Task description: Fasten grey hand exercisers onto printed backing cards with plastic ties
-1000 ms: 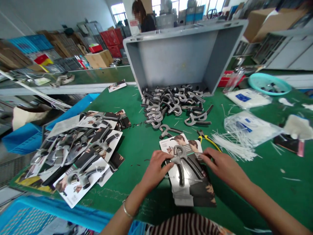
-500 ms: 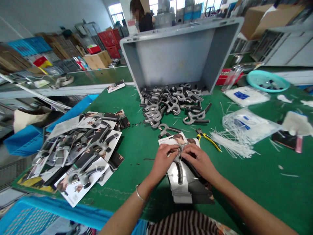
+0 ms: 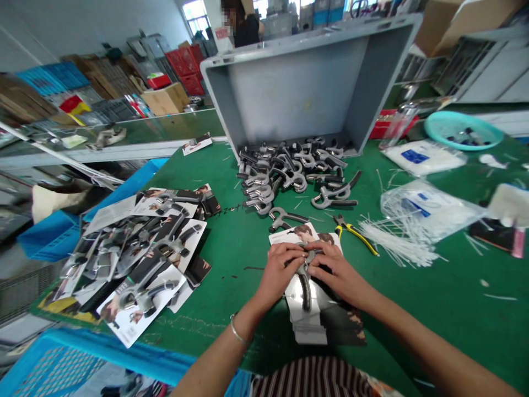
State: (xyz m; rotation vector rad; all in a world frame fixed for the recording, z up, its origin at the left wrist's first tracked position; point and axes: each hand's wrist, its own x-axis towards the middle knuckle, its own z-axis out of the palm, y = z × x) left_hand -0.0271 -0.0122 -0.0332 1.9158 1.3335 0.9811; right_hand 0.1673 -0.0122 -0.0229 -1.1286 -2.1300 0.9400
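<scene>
In front of me a grey and black hand grip strengthener [image 3: 306, 292] lies on a stack of printed backing cards [image 3: 309, 334]. My left hand [image 3: 278, 274] is closed, its fingertips pinching at the top of the strengthener near the spring. My right hand [image 3: 342, 277] is closed too, with bent fingers pressing the same spot from the other side. Both sets of fingertips nearly meet and cover the spring end; whether a thin tie is between them I cannot make out. Yellow-handled cutters [image 3: 356, 236] and a heap of white cable ties [image 3: 399, 242] lie right of the cards.
A grey crate [image 3: 297, 94] stands tipped on its side behind a pile of loose grip strengtheners [image 3: 289, 171]. Carded strengtheners [image 3: 144, 259] are heaped at left. Plastic bags [image 3: 430, 209] and a turquoise basin [image 3: 463, 132] sit at right; a blue basket [image 3: 53, 364] is at front left.
The right hand's fingers have shifted and curled over the top of the strengthener. The left hand stays nearly in place. The view has turned slightly.
</scene>
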